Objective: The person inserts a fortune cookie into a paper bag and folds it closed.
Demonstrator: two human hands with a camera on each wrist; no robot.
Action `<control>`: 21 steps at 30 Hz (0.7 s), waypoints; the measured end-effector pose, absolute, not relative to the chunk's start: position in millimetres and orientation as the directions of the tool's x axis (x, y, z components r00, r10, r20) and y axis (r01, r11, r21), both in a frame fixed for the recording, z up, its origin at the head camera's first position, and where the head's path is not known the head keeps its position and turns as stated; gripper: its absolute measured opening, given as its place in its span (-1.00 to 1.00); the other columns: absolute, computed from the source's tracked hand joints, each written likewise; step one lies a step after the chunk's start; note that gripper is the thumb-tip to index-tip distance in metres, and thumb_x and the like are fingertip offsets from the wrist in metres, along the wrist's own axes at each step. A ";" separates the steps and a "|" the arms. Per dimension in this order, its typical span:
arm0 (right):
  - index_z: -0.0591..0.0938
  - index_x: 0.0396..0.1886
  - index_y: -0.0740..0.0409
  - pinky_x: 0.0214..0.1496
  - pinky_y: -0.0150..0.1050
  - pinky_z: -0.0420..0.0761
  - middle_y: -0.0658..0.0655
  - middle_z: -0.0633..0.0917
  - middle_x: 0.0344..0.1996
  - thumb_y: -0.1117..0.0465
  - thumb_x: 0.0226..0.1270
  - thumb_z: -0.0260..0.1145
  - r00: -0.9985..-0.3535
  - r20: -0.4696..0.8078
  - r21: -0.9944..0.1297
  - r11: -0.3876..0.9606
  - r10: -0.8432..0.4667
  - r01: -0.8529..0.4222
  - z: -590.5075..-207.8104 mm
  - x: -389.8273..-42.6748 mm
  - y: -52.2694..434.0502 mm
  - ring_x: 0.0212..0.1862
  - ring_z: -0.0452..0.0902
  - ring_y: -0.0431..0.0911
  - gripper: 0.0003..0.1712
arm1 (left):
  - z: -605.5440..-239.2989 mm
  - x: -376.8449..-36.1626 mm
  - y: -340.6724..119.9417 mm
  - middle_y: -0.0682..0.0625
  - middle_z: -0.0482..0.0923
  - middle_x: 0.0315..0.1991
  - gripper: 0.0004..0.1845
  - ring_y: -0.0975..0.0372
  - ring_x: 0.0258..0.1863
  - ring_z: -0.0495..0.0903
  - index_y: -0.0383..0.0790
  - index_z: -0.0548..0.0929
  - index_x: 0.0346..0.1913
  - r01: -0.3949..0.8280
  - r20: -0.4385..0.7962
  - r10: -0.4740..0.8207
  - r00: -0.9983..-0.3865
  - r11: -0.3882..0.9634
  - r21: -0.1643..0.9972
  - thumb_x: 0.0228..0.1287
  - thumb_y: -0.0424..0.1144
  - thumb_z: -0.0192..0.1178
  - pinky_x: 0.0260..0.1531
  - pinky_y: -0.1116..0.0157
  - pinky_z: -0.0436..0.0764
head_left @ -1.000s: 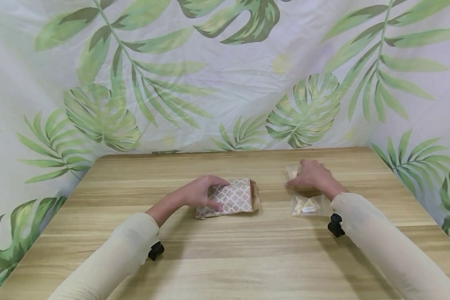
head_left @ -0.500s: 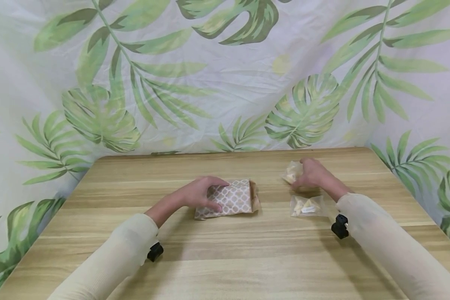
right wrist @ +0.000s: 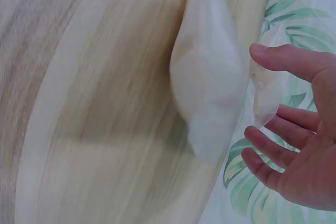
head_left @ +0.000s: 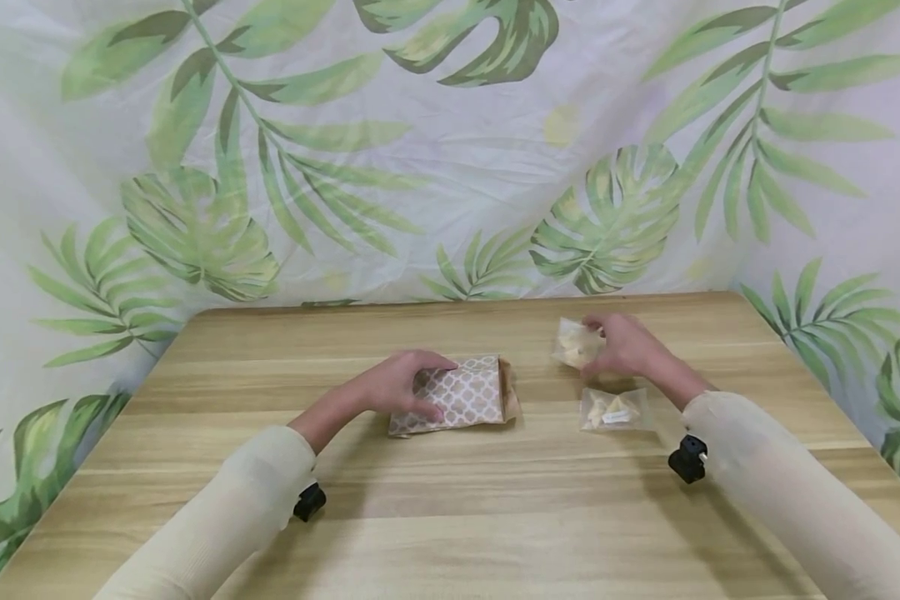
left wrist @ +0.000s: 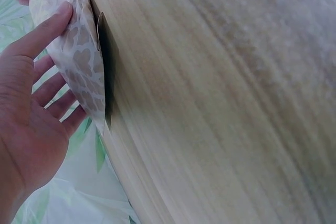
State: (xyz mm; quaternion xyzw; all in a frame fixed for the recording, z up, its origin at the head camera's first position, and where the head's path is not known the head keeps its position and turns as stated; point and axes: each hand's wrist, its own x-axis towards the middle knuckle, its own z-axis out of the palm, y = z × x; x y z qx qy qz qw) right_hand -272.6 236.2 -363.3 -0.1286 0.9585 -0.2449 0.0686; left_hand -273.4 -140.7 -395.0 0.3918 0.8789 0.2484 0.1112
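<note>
Lifting a clear snack packet [head_left: 574, 343] off the wooden table [head_left: 450, 500], the person's right hand [head_left: 624, 347] pinches it by its near edge, so that it now hangs just above the tabletop, to the right of the patterned paper bag [head_left: 461, 396] and a little farther from the person. A second ago that hand lay flat over the packet on the wood; half a second ago the packet was only beginning to rise; it has since drifted slightly toward the bag. The right wrist view, blurred, shows the thumb and curled fingers [right wrist: 273, 153] near the film of the packet [right wrist: 210, 82], though it does not make clear where they meet it.

The left hand [head_left: 399, 385] has not moved across the three moments: it holds the left end of the bag, thumb on top and fingers [left wrist: 50, 90] curled beneath its edge, the bag [left wrist: 73, 51] lying on the table with its open mouth turned to the right.

A second clear packet [head_left: 613, 408] lies flat on the table, right of the bag and just nearer the person than the lifted one, unchanged in place. Behind the table hangs a leaf-printed cloth [head_left: 450, 142].
</note>
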 end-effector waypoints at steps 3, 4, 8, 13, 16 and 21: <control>0.46 0.35 0.48 0.28 0.24 0.55 0.47 0.58 0.26 0.22 -0.01 0.67 -0.945 -0.029 -0.489 0.829 -0.326 -0.271 -363.1 -270.2 232.6 0.26 0.50 0.39 -0.06 | -395.6 -273.9 -140.1 -0.23 0.55 0.35 -0.15 -0.09 0.40 0.45 -0.41 0.53 0.37 0.632 0.000 0.744 -0.668 0.567 0.528 0.06 -0.12 0.63 0.46 -0.02 0.38; 0.48 0.33 0.47 0.27 0.23 0.56 0.47 0.59 0.24 0.22 -0.01 0.67 -0.940 -0.019 -0.488 0.824 -0.342 -0.290 -363.0 -269.5 231.0 0.24 0.51 0.38 -0.08 | -395.5 -273.8 -140.1 -0.24 0.54 0.35 -0.15 -0.10 0.40 0.45 -0.41 0.53 0.37 0.630 0.000 0.742 -0.670 0.569 0.528 0.05 -0.12 0.63 0.46 -0.02 0.38; 0.52 0.29 0.46 0.21 0.21 0.59 0.43 0.65 0.16 0.23 -0.02 0.67 -0.910 0.024 -0.504 0.781 -0.415 -0.370 -362.9 -264.8 224.9 0.18 0.56 0.33 -0.13 | -395.9 -273.5 -140.2 -0.24 0.54 0.35 -0.16 -0.10 0.41 0.44 -0.41 0.53 0.37 0.621 -0.002 0.735 -0.678 0.575 0.533 0.06 -0.14 0.63 0.47 -0.02 0.36; 0.55 0.29 0.43 -0.02 0.05 0.66 0.38 0.66 0.15 0.26 -0.02 0.65 -0.858 0.075 -0.521 0.714 -0.507 -0.468 -363.9 -259.1 219.3 0.12 0.57 0.26 -0.17 | -396.3 -274.4 -140.6 -0.23 0.54 0.35 -0.17 -0.10 0.41 0.44 -0.40 0.54 0.37 0.627 0.011 0.734 -0.679 0.573 0.528 0.06 -0.14 0.63 0.47 -0.02 0.36; 0.56 0.29 0.40 -0.15 -0.05 0.66 0.36 0.64 0.17 0.27 0.00 0.64 -0.840 0.091 -0.520 0.694 -0.534 -0.498 -365.2 -257.5 217.1 0.13 0.56 0.26 -0.18 | -395.7 -275.0 -140.6 -0.22 0.55 0.35 -0.17 -0.09 0.41 0.45 -0.39 0.54 0.37 0.628 0.015 0.733 -0.680 0.571 0.529 0.05 -0.14 0.63 0.47 -0.01 0.36; 0.58 0.29 0.37 -0.08 0.02 0.67 0.34 0.63 0.16 0.26 0.00 0.63 -0.820 0.115 -0.523 0.668 -0.560 -0.529 -367.2 -256.9 215.4 0.15 0.54 0.25 -0.20 | -395.6 -275.1 -140.9 -0.22 0.56 0.34 -0.17 -0.09 0.40 0.46 -0.39 0.55 0.36 0.632 0.020 0.737 -0.675 0.565 0.531 0.05 -0.13 0.63 0.46 -0.02 0.38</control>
